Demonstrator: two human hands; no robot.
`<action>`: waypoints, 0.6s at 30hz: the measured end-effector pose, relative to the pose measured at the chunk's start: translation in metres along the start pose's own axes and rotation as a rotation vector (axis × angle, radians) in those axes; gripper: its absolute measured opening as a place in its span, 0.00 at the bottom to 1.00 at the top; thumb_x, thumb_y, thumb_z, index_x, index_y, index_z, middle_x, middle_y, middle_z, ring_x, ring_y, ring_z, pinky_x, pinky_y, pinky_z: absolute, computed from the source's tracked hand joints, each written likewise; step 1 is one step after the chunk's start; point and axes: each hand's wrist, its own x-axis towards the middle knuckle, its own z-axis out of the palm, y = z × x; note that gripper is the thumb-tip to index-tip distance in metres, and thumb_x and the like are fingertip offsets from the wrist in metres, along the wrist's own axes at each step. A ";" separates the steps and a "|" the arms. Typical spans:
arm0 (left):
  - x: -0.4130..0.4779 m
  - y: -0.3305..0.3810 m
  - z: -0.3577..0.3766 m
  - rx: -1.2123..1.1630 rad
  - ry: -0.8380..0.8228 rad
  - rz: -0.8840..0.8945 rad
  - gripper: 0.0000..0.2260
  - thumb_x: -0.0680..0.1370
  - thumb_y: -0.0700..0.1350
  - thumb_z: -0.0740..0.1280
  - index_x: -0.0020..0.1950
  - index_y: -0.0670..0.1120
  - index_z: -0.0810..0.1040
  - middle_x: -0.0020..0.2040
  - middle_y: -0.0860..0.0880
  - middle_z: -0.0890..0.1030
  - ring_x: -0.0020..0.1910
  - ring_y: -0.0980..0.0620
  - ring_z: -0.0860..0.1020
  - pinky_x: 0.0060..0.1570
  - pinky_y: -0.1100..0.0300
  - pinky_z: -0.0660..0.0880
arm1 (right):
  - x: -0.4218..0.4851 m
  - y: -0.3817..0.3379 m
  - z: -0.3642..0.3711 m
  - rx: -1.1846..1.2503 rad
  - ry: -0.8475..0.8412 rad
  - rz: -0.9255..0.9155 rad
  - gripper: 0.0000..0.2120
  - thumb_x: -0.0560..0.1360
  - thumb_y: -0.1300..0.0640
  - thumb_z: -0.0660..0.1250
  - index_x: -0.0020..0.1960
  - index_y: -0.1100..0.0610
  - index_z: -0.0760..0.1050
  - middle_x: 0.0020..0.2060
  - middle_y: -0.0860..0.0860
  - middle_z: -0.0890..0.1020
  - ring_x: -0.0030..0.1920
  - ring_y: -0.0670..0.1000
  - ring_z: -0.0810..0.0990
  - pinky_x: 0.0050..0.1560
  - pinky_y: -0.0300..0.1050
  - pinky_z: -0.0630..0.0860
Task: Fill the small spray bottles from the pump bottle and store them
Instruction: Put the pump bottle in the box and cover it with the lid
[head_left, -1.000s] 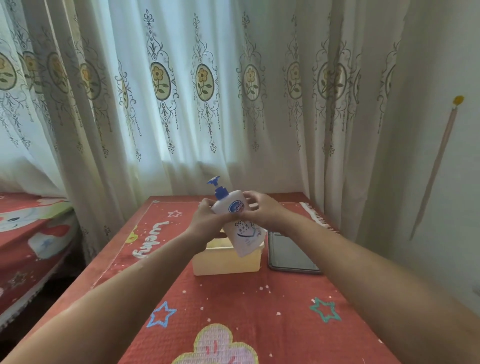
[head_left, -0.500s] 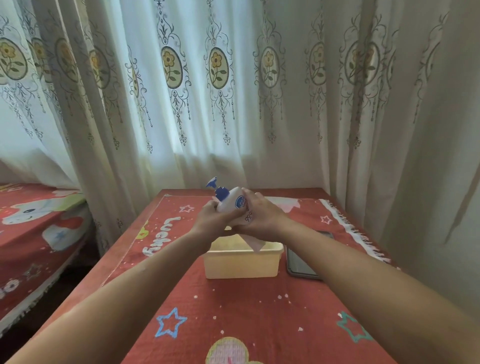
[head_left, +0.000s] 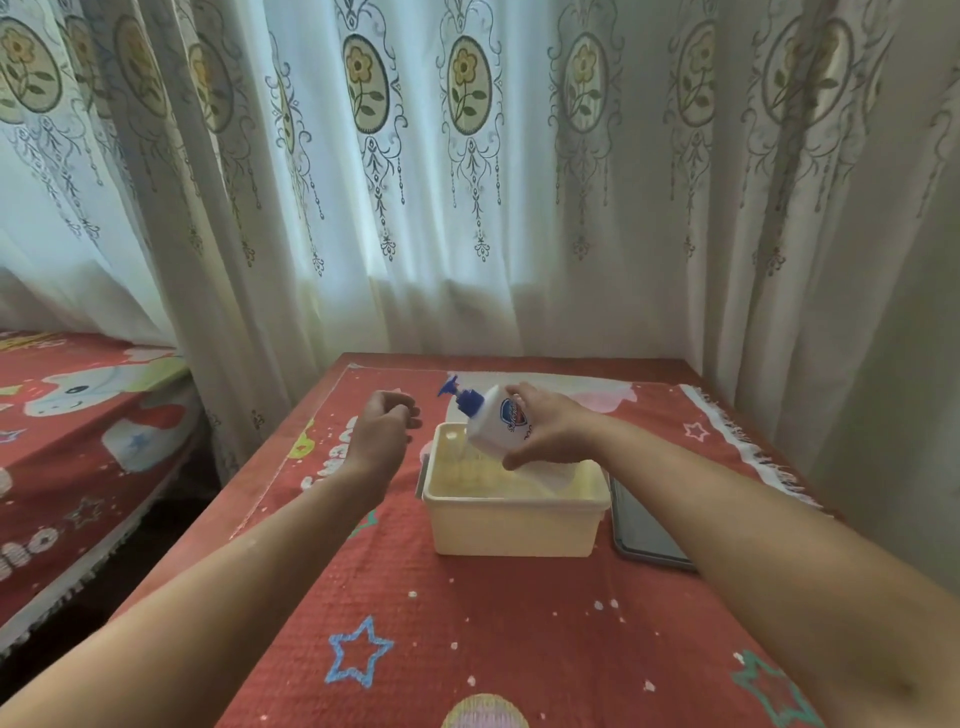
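A white pump bottle (head_left: 496, 423) with a blue pump head is tilted to the left over a cream plastic box (head_left: 514, 525). My right hand (head_left: 550, 426) grips the bottle's body from the right. My left hand (head_left: 384, 428) hovers to the left of the box with its fingers loosely curled and nothing in it. Several pale, blurred shapes lie inside the box; I cannot make out small spray bottles among them.
The table carries a red cloth (head_left: 467, 623) with stars. A dark phone or tablet (head_left: 644, 525) lies right of the box. Curtains (head_left: 467, 182) hang close behind the table. A bed (head_left: 62, 441) with a red cover stands to the left across a gap.
My left hand has let go of the pump bottle and moved left. The right hand now holds the bottle alone, lower over the box. The camera has tipped down and closer.
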 end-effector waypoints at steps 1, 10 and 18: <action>0.002 -0.006 0.000 0.019 -0.002 -0.020 0.11 0.79 0.35 0.55 0.55 0.41 0.75 0.51 0.42 0.80 0.52 0.44 0.80 0.53 0.50 0.76 | 0.003 0.000 0.001 -0.041 -0.043 0.009 0.51 0.64 0.50 0.82 0.79 0.52 0.59 0.66 0.51 0.74 0.62 0.53 0.76 0.62 0.49 0.77; 0.013 -0.029 0.007 0.184 -0.108 -0.070 0.10 0.80 0.36 0.58 0.56 0.43 0.77 0.54 0.45 0.80 0.54 0.46 0.78 0.46 0.58 0.74 | 0.018 0.012 0.020 -0.270 -0.351 0.074 0.42 0.69 0.54 0.79 0.77 0.45 0.61 0.68 0.50 0.75 0.62 0.53 0.77 0.60 0.49 0.79; 0.008 -0.032 0.009 0.279 -0.192 -0.042 0.16 0.73 0.28 0.66 0.59 0.41 0.77 0.51 0.46 0.81 0.42 0.52 0.80 0.37 0.58 0.79 | 0.031 0.009 0.028 -0.457 -0.538 0.079 0.36 0.79 0.55 0.69 0.82 0.49 0.56 0.77 0.52 0.67 0.74 0.55 0.69 0.60 0.44 0.67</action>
